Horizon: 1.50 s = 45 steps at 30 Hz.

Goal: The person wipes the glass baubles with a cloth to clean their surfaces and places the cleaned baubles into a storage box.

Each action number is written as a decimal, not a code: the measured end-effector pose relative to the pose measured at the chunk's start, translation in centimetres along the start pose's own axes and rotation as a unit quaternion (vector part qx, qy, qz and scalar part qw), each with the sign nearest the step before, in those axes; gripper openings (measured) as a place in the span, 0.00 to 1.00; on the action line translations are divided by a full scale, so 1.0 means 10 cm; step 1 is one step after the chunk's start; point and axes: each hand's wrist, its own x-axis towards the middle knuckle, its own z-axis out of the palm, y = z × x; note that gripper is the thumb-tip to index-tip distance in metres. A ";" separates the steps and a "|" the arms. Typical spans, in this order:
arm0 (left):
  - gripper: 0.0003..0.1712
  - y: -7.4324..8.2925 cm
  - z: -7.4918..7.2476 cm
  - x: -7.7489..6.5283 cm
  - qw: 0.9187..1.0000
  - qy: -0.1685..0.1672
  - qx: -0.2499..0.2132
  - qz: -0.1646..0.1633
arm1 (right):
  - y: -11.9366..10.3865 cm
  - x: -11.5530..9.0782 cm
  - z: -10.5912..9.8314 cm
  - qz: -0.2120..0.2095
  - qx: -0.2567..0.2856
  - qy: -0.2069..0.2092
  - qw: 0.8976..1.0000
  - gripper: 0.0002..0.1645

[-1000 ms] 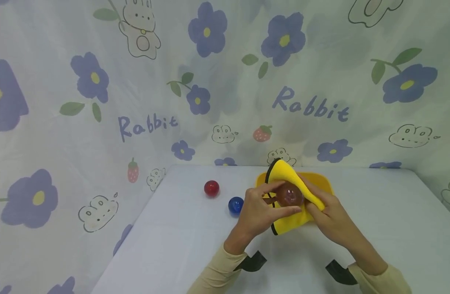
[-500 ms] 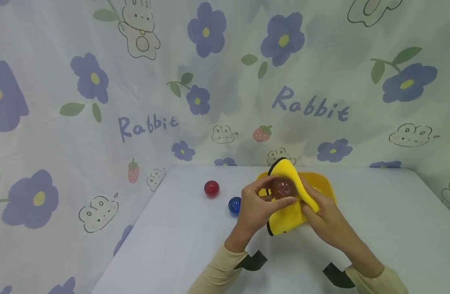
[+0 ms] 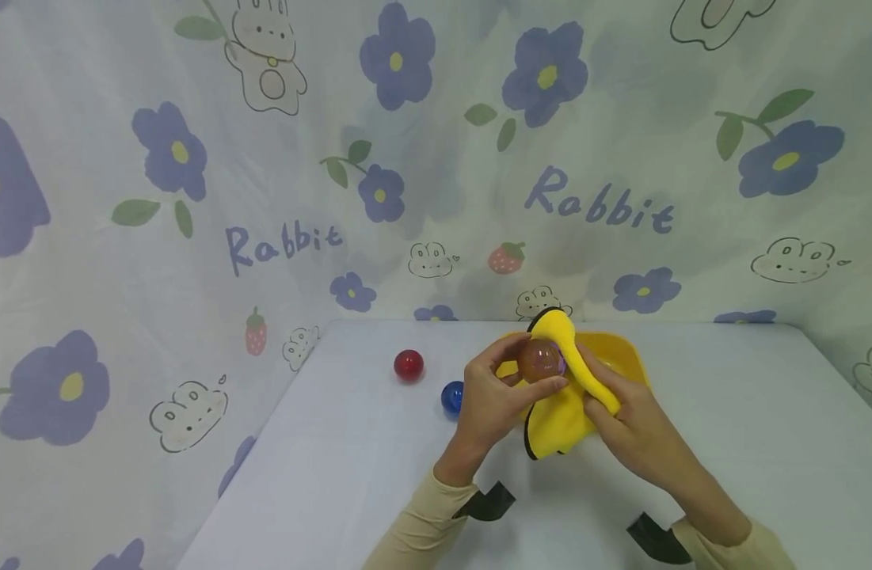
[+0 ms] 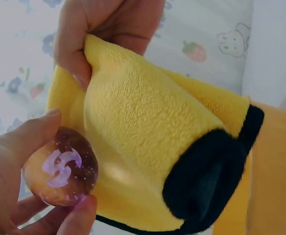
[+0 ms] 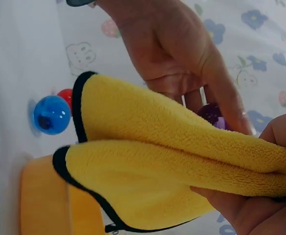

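My left hand [image 3: 491, 396] holds a clear ball [image 3: 538, 362] between thumb and fingers, raised over the table. A purple swirl and small specks show on the ball [image 4: 60, 169] in the left wrist view. My right hand [image 3: 638, 423] grips a yellow fleecy cloth [image 3: 558, 418] with black edging, bunched in a fold beside the ball. The cloth [image 5: 148, 122] hangs down from the right fingers and, in the right wrist view, hides most of the ball.
A blue ball [image 3: 452, 398] lies on the white table, partly behind my left hand. Further back to the left is a red ball [image 3: 409, 366]. Behind the hands stands a yellow container [image 3: 624, 356], partly covered by the cloth. A patterned curtain [image 3: 436, 158] backs the table.
Both hands have shifted slightly left, with the ball and cloth. The ball has turned, so purple now shows at its side, and the cloth has pulled back from it and folded narrower.
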 end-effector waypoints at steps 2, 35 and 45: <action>0.33 0.00 -0.01 0.00 1.000 -0.001 0.003 -0.004 | -0.02 -0.01 -0.01 0.003 -0.001 0.001 1.000 0.37; 0.30 0.15 -0.03 -0.08 0.992 -0.106 0.058 0.030 | 0.06 -0.01 -0.03 -0.092 -0.020 0.048 0.994 0.41; 0.33 0.18 -0.05 -0.09 0.991 -0.092 0.065 0.068 | 0.08 -0.01 0.00 -0.047 0.003 0.035 0.998 0.39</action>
